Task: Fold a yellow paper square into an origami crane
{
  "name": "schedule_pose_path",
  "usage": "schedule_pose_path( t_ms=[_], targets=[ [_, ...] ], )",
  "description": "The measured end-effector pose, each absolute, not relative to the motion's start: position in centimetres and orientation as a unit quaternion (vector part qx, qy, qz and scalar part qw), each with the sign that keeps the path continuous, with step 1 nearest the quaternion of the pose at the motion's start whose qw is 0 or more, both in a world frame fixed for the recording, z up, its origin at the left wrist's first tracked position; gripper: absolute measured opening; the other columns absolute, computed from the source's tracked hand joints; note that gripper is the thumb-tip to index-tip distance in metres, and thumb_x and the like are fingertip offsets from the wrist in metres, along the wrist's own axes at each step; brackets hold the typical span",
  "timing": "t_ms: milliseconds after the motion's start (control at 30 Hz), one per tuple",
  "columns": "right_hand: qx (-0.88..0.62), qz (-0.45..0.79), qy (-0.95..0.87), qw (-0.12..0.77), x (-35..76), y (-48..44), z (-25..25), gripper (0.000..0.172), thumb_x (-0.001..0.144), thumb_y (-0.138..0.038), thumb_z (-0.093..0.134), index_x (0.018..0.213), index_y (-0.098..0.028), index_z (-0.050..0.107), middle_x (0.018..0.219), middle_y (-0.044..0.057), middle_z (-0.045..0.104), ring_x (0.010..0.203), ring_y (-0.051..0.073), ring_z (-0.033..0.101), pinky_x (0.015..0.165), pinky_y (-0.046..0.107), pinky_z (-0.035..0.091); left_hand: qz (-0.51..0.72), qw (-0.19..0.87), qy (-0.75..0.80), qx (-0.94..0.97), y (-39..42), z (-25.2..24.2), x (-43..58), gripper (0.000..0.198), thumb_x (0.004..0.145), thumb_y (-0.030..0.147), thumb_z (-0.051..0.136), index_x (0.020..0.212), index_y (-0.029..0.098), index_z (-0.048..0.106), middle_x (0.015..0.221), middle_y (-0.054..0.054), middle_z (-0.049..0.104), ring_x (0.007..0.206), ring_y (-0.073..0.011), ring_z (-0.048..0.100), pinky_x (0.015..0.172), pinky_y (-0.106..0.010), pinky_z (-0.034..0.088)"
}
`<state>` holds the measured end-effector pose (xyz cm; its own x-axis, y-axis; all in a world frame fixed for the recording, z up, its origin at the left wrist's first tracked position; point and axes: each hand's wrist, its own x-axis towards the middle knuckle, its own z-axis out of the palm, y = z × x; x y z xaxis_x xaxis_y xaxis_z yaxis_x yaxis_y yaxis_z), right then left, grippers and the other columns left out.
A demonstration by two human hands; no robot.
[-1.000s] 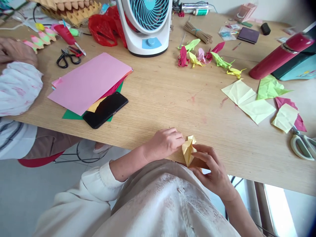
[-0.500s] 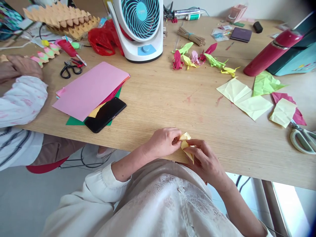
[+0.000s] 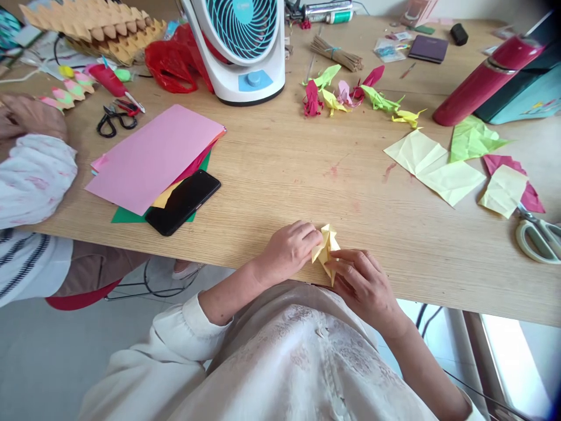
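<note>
A: Where is your folded yellow paper (image 3: 326,250)?
B: It's in the low middle of the frame, between your two hands, by the near edge of the table (image 3: 280,175). I can't tell if it touches the wood.
A: Your left hand (image 3: 287,251) is curled up, and its fingers pinch the paper's left side. I can't see your thumb there.
B: Your right hand (image 3: 366,286) pinches the lower right side, with its fingers bent.
A: What's around you?
B: Up past the paper, near the top middle, you have little bright paper animals (image 3: 335,104) in a bunch. Creased pale sheets (image 3: 451,178) lie at the right, and scissors (image 3: 537,238) with pale handles sit at the right edge.
A: On your left there's a black phone (image 3: 183,202) by a pink sheet (image 3: 153,155).
B: And at the far left, another person's sleeve (image 3: 39,178) rests on the table.
</note>
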<state>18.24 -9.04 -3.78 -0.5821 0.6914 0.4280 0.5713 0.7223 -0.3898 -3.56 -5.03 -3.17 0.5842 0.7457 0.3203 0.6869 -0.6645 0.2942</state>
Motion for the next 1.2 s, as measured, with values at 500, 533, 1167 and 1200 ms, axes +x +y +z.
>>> schedule_pose_path(
  t_ms=[500,533,1167,1200],
  targets=[
    [-0.415,0.045,-0.856,0.306,17.5,-10.1,-4.8,0.021,0.086,-0.022,0.071,0.102,-0.021,0.057,0.113,0.013,0.066,0.094,0.025,0.062,0.078,0.041,0.050,0.181,0.083,0.432,0.879,-6.2,-3.0,-4.0,0.026,0.089,0.009,0.055,0.112,0.019,0.058,0.096,-0.005,0.060,0.091,-0.0203,0.058,0.082,-0.032,0.051],
    [-0.420,0.052,-0.851,0.311,17.5,-10.0,-4.8,0.020,0.088,-0.018,0.069,0.103,-0.021,0.056,0.113,0.013,0.066,0.093,0.024,0.062,0.078,0.040,0.051,0.185,0.084,0.434,0.878,-6.2,-3.0,-3.9,0.028,0.088,0.008,0.054,0.113,0.020,0.058,0.096,-0.005,0.059,0.091,-0.0202,0.058,0.081,-0.032,0.051],
    [-0.447,0.149,-0.820,0.324,18.2,-9.4,-4.3,0.020,0.094,-0.011,0.056,0.111,-0.019,0.062,0.129,0.016,0.058,0.114,0.027,0.061,0.094,0.045,0.054,0.159,0.117,0.212,0.957,-2.7,-0.2,-5.1,0.016,0.098,0.017,0.052,0.104,0.020,0.066,0.112,-0.009,0.061,0.101,-0.0201,0.054,0.090,-0.034,0.048],
    [-0.453,0.143,-0.816,0.328,18.5,-9.5,-4.4,0.019,0.093,-0.011,0.056,0.110,-0.020,0.062,0.131,0.016,0.057,0.116,0.027,0.061,0.094,0.046,0.054,0.151,0.121,0.196,0.961,-2.4,0.0,-4.9,0.014,0.097,0.016,0.053,0.099,0.020,0.066,0.113,-0.008,0.063,0.102,-0.0200,0.054,0.090,-0.033,0.048]
  ],
)
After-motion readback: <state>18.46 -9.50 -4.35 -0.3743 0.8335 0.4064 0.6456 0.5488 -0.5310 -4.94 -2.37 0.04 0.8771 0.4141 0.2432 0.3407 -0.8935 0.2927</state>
